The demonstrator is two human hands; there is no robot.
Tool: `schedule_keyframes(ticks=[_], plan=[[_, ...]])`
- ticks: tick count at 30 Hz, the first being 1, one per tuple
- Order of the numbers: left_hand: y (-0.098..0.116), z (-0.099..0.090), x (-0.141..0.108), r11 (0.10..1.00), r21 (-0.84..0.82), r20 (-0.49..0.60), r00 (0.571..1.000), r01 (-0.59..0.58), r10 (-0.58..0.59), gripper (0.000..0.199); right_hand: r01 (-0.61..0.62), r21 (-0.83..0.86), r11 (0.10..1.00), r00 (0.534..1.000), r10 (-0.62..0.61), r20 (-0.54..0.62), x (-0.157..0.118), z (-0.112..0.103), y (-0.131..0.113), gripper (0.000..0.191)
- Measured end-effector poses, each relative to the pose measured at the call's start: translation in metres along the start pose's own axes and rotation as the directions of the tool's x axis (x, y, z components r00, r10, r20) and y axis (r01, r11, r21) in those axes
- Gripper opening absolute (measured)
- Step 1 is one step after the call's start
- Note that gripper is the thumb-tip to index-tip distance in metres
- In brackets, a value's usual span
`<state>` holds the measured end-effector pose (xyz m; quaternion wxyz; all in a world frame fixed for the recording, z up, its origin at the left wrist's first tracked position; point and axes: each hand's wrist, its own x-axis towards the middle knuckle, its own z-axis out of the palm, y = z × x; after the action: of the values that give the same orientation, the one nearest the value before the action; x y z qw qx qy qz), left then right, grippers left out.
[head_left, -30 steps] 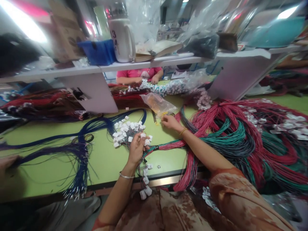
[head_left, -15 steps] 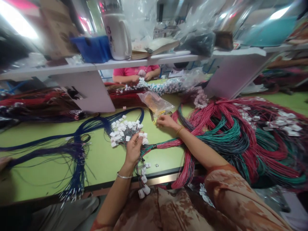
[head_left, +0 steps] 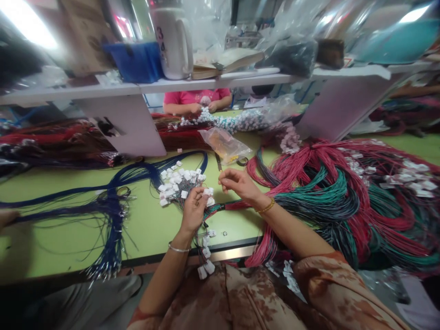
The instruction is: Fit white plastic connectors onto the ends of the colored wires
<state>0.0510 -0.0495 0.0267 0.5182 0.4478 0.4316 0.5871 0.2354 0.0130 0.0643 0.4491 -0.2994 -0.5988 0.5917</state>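
White connectors on thin dark wires lie in a cluster at the middle of the green table. At the cluster's right edge, my left hand is closed on a white connector. Just to the right and slightly higher, my right hand has its thumb and fingertips pinched together; what they hold is too small to make out. A clear bag with yellow pieces lies beyond my right hand. Below my left hand, more white connectors hang over the table's front edge.
Red, green and black wire bundles cover the right side. Blue wires lie at left, near another person's hand. A shelf with a mug and a blue bin crosses ahead; a person in pink sits behind.
My right hand has drawn back from beside the clear bag, slightly left and toward me. My left hand stays at the connector cluster.
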Motion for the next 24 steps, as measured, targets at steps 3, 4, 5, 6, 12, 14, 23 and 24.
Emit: schedule_keyframes(ticks=[3, 4, 5, 6, 12, 14, 23, 24], plan=[[0.002, 0.001, 0.0, 1.0, 0.024, 0.008, 1.0, -0.011, 0.011, 0.042, 0.147, -0.256, 0.955, 0.989, -0.147, 0.02, -0.01, 0.011, -0.005, 0.015], [0.002, 0.0, -0.001, 0.999, 0.033, 0.012, 1.0, -0.013, 0.012, 0.044, 0.209, -0.34, 0.917, 0.977, -0.21, 0.034, -0.012, 0.014, -0.006, 0.012], [0.002, 0.0, -0.001, 0.999, 0.043, 0.017, 1.0, -0.017, 0.016, 0.045, 0.268, -0.408, 0.873, 0.961, -0.271, 0.052, -0.014, 0.018, -0.007, 0.011], [0.001, -0.001, -0.001, 0.998, 0.054, 0.022, 0.999, -0.024, 0.022, 0.046, 0.319, -0.457, 0.83, 0.943, -0.324, 0.071, -0.016, 0.022, -0.007, 0.01], [-0.005, -0.005, 0.001, 0.994, 0.087, 0.031, 0.998, -0.059, 0.057, 0.047, 0.416, -0.556, 0.72, 0.893, -0.438, 0.1, -0.02, 0.036, -0.007, 0.008], [-0.006, -0.005, 0.001, 0.993, 0.099, 0.031, 0.998, -0.063, 0.06, 0.046, 0.405, -0.567, 0.717, 0.898, -0.428, 0.101, -0.021, 0.037, -0.007, 0.007], [-0.004, -0.007, 0.001, 0.985, 0.16, 0.037, 0.997, -0.068, 0.063, 0.048, 0.393, -0.639, 0.661, 0.9, -0.418, 0.12, -0.023, 0.035, -0.008, 0.004], [-0.005, -0.007, 0.001, 0.984, 0.166, 0.034, 0.997, -0.067, 0.062, 0.048, 0.387, -0.656, 0.648, 0.902, -0.412, 0.126, -0.023, 0.036, -0.007, 0.005]])
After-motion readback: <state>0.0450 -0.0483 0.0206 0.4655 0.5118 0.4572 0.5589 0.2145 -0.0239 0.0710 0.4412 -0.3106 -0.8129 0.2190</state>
